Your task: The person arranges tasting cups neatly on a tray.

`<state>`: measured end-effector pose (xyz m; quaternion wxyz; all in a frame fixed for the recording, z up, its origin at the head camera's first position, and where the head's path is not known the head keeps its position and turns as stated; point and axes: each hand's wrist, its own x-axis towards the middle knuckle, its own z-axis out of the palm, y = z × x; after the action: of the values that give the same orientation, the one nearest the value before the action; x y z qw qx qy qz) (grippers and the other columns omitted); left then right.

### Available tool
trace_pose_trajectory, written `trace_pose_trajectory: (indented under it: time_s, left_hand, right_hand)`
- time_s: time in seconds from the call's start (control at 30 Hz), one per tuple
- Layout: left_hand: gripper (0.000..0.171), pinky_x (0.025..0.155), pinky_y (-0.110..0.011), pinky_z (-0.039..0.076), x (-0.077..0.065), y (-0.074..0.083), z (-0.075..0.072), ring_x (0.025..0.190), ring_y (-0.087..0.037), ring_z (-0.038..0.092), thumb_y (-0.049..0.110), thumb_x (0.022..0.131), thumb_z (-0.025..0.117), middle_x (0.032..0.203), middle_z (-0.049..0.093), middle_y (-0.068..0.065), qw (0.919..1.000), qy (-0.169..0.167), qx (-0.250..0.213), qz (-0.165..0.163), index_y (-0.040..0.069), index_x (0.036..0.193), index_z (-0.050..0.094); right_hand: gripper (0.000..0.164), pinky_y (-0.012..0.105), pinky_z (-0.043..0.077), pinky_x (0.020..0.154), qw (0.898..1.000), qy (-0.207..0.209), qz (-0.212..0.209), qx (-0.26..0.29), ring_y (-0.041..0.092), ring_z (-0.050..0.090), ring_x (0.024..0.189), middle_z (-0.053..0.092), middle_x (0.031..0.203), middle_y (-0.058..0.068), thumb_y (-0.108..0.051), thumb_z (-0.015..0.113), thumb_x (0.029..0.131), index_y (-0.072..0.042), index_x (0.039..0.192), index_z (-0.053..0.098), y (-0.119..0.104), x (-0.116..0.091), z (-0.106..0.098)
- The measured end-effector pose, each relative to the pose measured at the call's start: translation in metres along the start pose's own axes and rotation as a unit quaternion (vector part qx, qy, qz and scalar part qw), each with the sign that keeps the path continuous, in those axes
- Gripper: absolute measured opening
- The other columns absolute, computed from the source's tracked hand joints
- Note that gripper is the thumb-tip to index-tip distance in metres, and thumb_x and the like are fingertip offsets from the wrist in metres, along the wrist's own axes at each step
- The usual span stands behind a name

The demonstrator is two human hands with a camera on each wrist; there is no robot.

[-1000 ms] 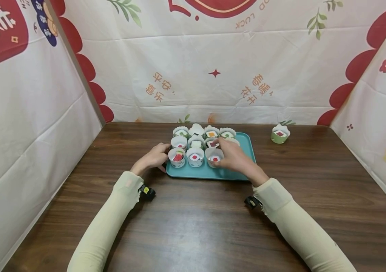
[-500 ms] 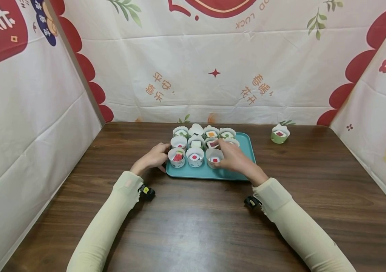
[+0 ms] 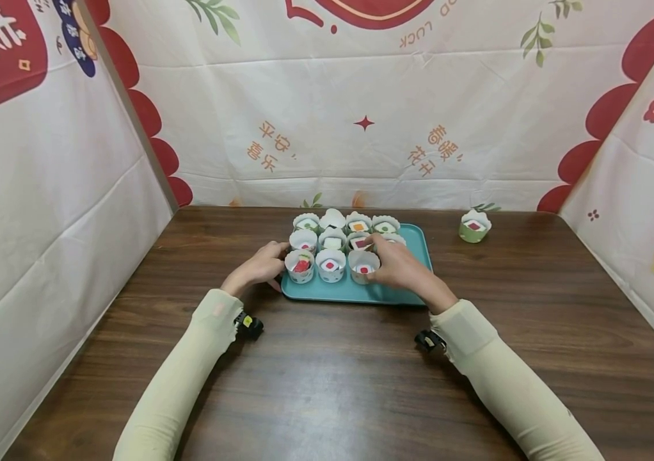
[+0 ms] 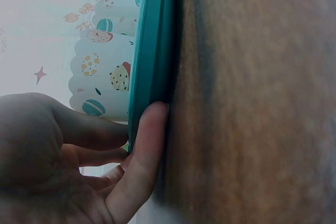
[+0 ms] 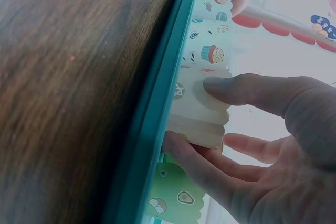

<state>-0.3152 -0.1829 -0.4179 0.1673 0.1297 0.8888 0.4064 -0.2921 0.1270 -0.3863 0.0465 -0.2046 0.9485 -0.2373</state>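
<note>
A teal tray carries rows of scallop-rimmed paper baking cups with small coloured pieces inside. At the tray's left side, my left hand pinches the edge, its thumb on the outer wall and fingers over the rim, close to a white patterned baking cup. My right hand grips a cream baking cup, third from the left in the front row. Its thumb lies on the cup's near side, and its fingers reach around the right. A green baking cup stands just behind those fingers.
Apart from the tray, another green baking cup stands at the table's back right. Printed white cloths hang behind and along both sides of the brown wooden table.
The right hand's grip on the cream baking cup shows only a tiny shift. The left hand and the tray stay where they were.
</note>
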Motion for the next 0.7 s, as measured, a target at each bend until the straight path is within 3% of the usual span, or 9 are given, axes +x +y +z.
trace_pose_trajectory:
  time_s: [0.27,0.5,0.7]
  left_hand:
    - [0.063,0.067,-0.037,0.067,-0.001,0.0,0.0,0.104,-0.034,0.062,0.002,0.098,0.04,0.136,0.041,-0.025,1.0,0.0,-0.002,-0.004,-0.002,0.16,0.029]
    - [0.063,0.066,-0.038,0.067,0.0,0.0,0.0,0.103,-0.035,0.062,0.001,0.098,0.039,0.137,0.04,-0.025,0.9999,-0.002,-0.011,-0.001,-0.001,0.16,0.031]
    - [0.061,0.064,-0.037,0.067,0.0,0.0,0.0,0.1,-0.033,0.061,0.001,0.098,0.04,0.138,0.04,-0.025,1.0,-0.001,-0.008,-0.004,-0.001,0.158,0.034]
  right_hand:
    - [0.065,0.043,0.053,0.082,1.0,0.005,-0.012,-0.005,0.03,0.062,0.1,0.068,0.116,0.02,-0.016,0.082,0.086,-0.002,0.142,0.051,0.0,0.0,0.0]
    - [0.071,0.046,0.057,0.088,1.0,-0.024,-0.004,0.02,0.033,0.067,0.105,0.069,0.118,0.022,-0.019,0.081,0.088,0.002,0.146,0.046,0.0,-0.004,-0.014]
    - [0.073,0.045,0.06,0.088,0.999,-0.006,0.014,0.048,0.034,0.069,0.108,0.071,0.119,0.019,-0.041,0.077,0.092,-0.003,0.146,0.047,0.012,-0.009,-0.035]
